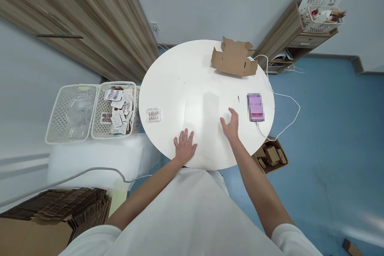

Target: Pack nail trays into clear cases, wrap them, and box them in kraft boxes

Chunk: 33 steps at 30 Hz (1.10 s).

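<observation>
My left hand (184,149) rests with fingers spread on the near edge of the white oval table (192,64). To its upper left lies a small clear plastic pack (154,115) with rows of pinkish pieces inside. Over the right half of the tabletop is my right hand (231,126), thumb and forefinger apart, holding nothing. A phone (255,107), its screen blurred out, lies to the right of that hand with a white cable plugged in. Toward the back of the table sits a partly folded brown cardboard box (235,58) with its flaps out.
Left of the table stand a white basket (95,128) of small packs and another basket (50,122) of clear plastic trays. Stacked flat cardboard (36,234) lies at lower left. A carton (283,164) of small boxes is on the floor at right. The white cable (295,102) loops past the table edge.
</observation>
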Each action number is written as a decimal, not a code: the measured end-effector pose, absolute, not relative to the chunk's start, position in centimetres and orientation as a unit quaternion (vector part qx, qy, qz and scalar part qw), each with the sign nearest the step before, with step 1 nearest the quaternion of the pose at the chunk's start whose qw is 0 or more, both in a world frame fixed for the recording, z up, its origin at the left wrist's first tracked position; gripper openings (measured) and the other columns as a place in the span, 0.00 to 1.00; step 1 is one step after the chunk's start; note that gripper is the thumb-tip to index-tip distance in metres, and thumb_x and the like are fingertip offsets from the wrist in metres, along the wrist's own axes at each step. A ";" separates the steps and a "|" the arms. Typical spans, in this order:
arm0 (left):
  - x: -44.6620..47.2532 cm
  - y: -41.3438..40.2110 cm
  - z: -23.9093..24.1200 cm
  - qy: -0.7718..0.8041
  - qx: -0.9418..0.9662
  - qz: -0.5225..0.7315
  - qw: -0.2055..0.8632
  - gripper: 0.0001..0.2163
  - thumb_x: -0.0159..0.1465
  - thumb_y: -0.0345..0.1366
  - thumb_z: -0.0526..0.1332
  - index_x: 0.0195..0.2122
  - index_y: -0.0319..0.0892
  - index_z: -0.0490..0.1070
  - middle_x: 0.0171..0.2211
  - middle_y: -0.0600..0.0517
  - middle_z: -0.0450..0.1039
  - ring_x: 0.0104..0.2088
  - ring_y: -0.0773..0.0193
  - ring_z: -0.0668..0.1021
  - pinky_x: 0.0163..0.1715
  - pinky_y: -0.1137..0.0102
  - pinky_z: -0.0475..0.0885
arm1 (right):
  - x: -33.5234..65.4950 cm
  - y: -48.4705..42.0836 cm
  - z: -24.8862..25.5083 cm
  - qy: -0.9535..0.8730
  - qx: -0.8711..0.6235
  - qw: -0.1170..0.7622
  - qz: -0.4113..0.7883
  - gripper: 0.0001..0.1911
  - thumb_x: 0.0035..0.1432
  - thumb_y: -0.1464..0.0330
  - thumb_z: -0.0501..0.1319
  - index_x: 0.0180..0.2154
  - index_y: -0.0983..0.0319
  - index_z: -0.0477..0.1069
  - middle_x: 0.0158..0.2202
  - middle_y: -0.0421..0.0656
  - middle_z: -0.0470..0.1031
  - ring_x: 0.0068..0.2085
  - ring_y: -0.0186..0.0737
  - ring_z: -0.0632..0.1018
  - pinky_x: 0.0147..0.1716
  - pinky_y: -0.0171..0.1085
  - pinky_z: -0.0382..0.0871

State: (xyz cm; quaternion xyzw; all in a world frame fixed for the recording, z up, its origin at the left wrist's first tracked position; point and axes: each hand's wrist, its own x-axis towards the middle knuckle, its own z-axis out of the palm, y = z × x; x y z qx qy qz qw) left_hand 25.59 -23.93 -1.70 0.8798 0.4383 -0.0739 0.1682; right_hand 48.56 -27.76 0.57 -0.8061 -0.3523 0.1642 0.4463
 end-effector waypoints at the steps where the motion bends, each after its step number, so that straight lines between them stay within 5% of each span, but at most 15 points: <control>1: 25.7 -23.6 -1.7 0.439 0.880 -0.070 0.166 0.26 0.60 0.44 0.49 0.59 0.46 0.51 0.62 0.44 0.44 0.60 0.47 0.51 0.53 0.47 0.45 | 47.5 -28.5 0.3 -0.415 -0.810 0.384 0.154 0.31 0.52 0.59 0.55 0.56 0.59 0.52 0.59 0.50 0.54 0.59 0.47 0.56 0.55 0.50 0.51; 6: 26.2 -22.0 -1.8 0.425 0.886 -0.050 0.180 0.26 0.60 0.44 0.50 0.59 0.45 0.52 0.62 0.43 0.45 0.59 0.46 0.52 0.52 0.47 0.46 | 43.5 -30.4 -1.2 -0.570 -0.795 0.096 0.183 0.28 0.54 0.59 0.53 0.56 0.58 0.54 0.63 0.49 0.45 0.62 0.52 0.46 0.55 0.54 0.45; 12: 25.8 -20.8 -1.8 0.395 0.894 -0.028 0.208 0.25 0.59 0.42 0.52 0.58 0.46 0.54 0.61 0.42 0.46 0.58 0.45 0.55 0.52 0.48 0.47 | 44.4 -29.9 -1.5 -0.520 -0.841 0.011 0.152 0.27 0.54 0.59 0.54 0.55 0.58 0.55 0.63 0.52 0.40 0.62 0.57 0.43 0.53 0.57 0.43; 20: 22.1 -18.3 -0.9 0.439 0.856 0.068 0.264 0.26 0.59 0.45 0.52 0.58 0.45 0.53 0.62 0.42 0.43 0.59 0.46 0.54 0.53 0.50 0.49 | 41.3 -27.5 0.4 -0.527 -0.828 0.128 0.141 0.22 0.58 0.61 0.49 0.53 0.61 0.58 0.58 0.52 0.54 0.60 0.52 0.54 0.53 0.53 0.49; 24: 18.3 -13.6 -1.0 0.583 0.738 0.181 0.288 0.30 0.58 0.45 0.54 0.60 0.42 0.47 0.62 0.42 0.39 0.60 0.47 0.48 0.55 0.50 0.47 | 36.5 -21.6 0.9 -0.538 -0.752 0.246 0.290 0.22 0.56 0.63 0.52 0.52 0.59 0.59 0.52 0.48 0.63 0.53 0.46 0.65 0.51 0.47 0.59; 27: 16.1 -10.3 -2.1 0.621 0.645 0.234 0.379 0.29 0.58 0.38 0.54 0.59 0.40 0.48 0.59 0.41 0.49 0.59 0.52 0.54 0.56 0.56 0.51 | 32.4 -17.1 0.3 -0.490 -0.689 0.314 0.433 0.24 0.54 0.67 0.52 0.54 0.56 0.56 0.54 0.45 0.61 0.50 0.41 0.68 0.48 0.43 0.64; 33: 14.8 -8.0 -3.5 0.632 0.521 0.262 0.511 0.21 0.55 0.30 0.52 0.52 0.41 0.62 0.52 0.46 0.63 0.51 0.57 0.67 0.53 0.62 0.61 | 28.4 -13.4 -1.7 -0.386 -0.633 0.377 0.555 0.33 0.48 0.74 0.52 0.57 0.54 0.52 0.60 0.41 0.51 0.58 0.39 0.59 0.53 0.43 0.58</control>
